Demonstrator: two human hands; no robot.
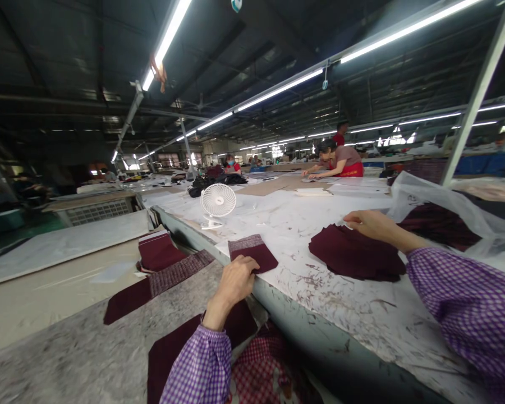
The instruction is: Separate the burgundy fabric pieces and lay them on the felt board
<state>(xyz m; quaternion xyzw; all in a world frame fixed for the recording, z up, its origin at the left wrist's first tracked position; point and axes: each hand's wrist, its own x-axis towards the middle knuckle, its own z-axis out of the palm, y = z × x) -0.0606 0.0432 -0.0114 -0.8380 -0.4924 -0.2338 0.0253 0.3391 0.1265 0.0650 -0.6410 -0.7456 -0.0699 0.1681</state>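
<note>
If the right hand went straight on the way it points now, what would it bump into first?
Probably the white fan, across a stretch of pale tabletop; depth is hard to judge from this one view, so the right hand might pass beside it.

Legible text: none certain. Clear plastic bag [430, 192] at right of tabletop [278, 219]: short dark handwritten-looking mark near its upper left edge; characters not resolved. White fan [218, 200]: small mark at centre of grille, too small to read. Red apron [353, 170] on the bent-over co-worker [345, 154]: faint yellowish marks, possibly lettering, unreadable at this resolution.
</note>
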